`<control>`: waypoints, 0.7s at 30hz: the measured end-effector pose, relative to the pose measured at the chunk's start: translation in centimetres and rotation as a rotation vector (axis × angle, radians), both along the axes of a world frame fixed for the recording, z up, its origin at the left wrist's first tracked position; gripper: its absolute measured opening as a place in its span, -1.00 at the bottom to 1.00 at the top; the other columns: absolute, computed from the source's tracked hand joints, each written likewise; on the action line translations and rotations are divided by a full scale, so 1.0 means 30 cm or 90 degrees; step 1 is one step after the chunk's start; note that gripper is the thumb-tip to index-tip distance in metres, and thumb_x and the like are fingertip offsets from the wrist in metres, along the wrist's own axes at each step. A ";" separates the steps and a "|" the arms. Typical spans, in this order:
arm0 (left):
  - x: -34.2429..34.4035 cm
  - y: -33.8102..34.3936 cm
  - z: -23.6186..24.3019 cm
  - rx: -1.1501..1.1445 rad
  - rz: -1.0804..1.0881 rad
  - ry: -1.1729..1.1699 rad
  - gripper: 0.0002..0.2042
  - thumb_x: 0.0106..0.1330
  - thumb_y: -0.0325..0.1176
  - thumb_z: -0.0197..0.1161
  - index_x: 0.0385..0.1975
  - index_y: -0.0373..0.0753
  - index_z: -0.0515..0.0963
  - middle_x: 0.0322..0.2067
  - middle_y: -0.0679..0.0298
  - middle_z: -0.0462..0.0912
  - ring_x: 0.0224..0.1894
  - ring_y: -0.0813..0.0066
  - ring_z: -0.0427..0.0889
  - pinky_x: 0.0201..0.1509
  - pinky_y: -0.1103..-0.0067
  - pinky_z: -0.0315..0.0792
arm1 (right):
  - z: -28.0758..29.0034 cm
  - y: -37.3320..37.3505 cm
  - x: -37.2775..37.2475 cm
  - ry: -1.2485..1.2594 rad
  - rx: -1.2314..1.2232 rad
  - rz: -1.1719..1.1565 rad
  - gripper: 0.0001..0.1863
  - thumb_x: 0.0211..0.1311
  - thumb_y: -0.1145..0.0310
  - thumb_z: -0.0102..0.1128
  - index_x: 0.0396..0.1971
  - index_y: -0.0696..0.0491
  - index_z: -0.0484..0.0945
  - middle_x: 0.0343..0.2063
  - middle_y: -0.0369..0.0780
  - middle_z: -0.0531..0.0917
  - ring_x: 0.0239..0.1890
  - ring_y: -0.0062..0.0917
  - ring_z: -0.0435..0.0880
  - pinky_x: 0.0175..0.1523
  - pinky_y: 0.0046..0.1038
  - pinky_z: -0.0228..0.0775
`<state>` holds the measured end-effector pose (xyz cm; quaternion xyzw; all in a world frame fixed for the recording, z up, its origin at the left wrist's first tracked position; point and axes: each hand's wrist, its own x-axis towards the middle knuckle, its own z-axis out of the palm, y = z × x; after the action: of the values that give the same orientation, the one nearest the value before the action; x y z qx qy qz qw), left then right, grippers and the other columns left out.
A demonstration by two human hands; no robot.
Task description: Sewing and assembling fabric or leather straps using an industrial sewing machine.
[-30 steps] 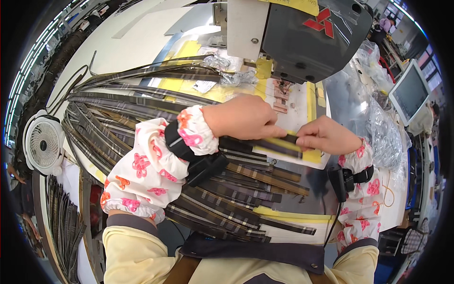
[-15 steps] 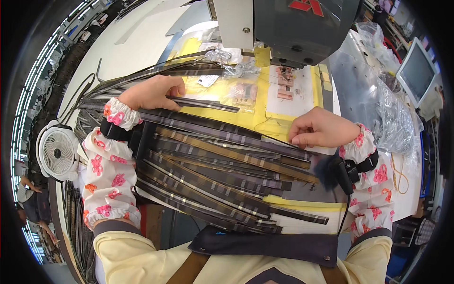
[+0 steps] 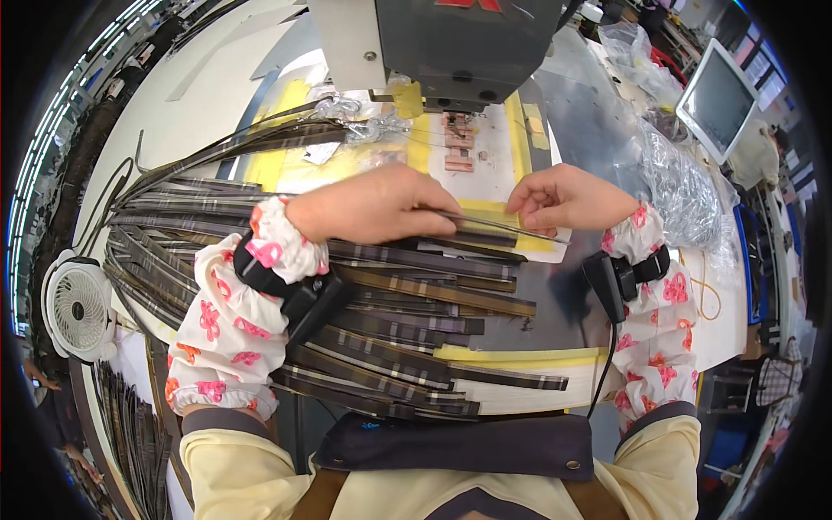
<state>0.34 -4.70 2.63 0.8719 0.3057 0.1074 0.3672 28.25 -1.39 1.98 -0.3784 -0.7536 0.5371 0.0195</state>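
My left hand (image 3: 386, 206) is closed on a narrow dark fabric strip (image 3: 494, 225), whose free end reaches right toward my other hand. The strip is seen nearly edge-on. My right hand (image 3: 572, 199) hovers at that end, fingers loosely curled and thumb apart; whether it touches the strip is hard to tell. Below both hands, many dark plaid strips (image 3: 407, 286) in black, brown and grey lie fanned out, their right ends loose. My left forearm covers part of them. Ahead of my hands stands a machine head (image 3: 459, 43) above small copper-coloured blocks (image 3: 459, 143).
Yellow tape (image 3: 520, 355) edges the white board. At the left is a white fan (image 3: 78, 305), with more strips (image 3: 130, 433) hanging below it. Clear plastic bags (image 3: 680, 186) and a white-framed screen (image 3: 718, 100) are on the right. A gathered strip bundle (image 3: 234, 147) lies far left.
My left hand has moved right across the strips, carrying one strip toward my right hand. My right hand has lifted slightly away from the strips. The whole view has shifted a little.
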 end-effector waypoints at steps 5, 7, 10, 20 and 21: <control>-0.081 0.090 -0.002 0.121 0.136 -0.031 -0.81 0.29 -0.45 0.11 -0.17 -0.35 0.57 -0.37 0.13 0.61 -0.34 0.42 0.56 -0.21 0.54 0.42 | -0.006 0.008 -0.005 0.050 -0.026 -0.019 -0.73 0.28 0.41 0.04 -0.10 0.25 0.50 -0.53 -0.28 0.61 -0.58 -0.69 0.54 -0.42 -0.64 0.43; -0.117 0.103 -0.049 0.168 0.195 -0.042 -0.82 0.25 -0.45 0.15 -0.21 -0.35 0.58 -0.43 0.09 0.57 -0.42 0.31 0.55 -0.29 0.48 0.41 | -0.010 0.013 -0.024 0.051 -0.059 -0.053 -0.72 0.30 0.40 0.01 -0.09 0.26 0.49 -0.52 -0.27 0.61 -0.59 -0.68 0.54 -0.44 -0.64 0.43; -0.080 0.099 -0.108 0.340 0.052 -0.019 -0.81 0.21 -0.36 0.23 -0.28 -0.34 0.58 -0.47 0.07 0.57 -0.43 0.16 0.56 -0.30 0.41 0.43 | -0.030 0.014 -0.004 0.083 -0.089 -0.090 -0.71 0.27 0.49 -0.03 -0.06 0.30 0.43 -0.53 -0.23 0.61 -0.58 -0.65 0.57 -0.46 -0.61 0.44; -0.014 0.045 -0.130 0.314 0.146 -0.051 -0.68 0.21 -0.09 0.25 -0.39 -0.28 0.60 -0.50 0.07 0.60 -0.43 0.07 0.58 -0.32 0.36 0.44 | -0.001 0.000 -0.045 0.080 -0.157 -0.050 -0.62 0.15 0.47 0.27 -0.04 0.22 0.44 -0.46 -0.26 0.65 -0.53 -0.72 0.56 -0.45 -0.68 0.40; -0.011 0.044 -0.113 0.314 0.145 -0.056 -0.68 0.21 -0.09 0.25 -0.39 -0.28 0.60 -0.50 0.07 0.60 -0.43 0.07 0.58 -0.32 0.36 0.44 | 0.000 0.002 -0.048 0.085 -0.164 -0.060 -0.62 0.13 0.48 0.29 -0.06 0.22 0.45 -0.44 -0.26 0.65 -0.48 -0.73 0.57 -0.41 -0.69 0.40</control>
<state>0.00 -3.37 -0.75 0.8897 0.3498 0.2567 0.1420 26.81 -1.33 1.99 -0.3761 -0.6568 0.6520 0.0459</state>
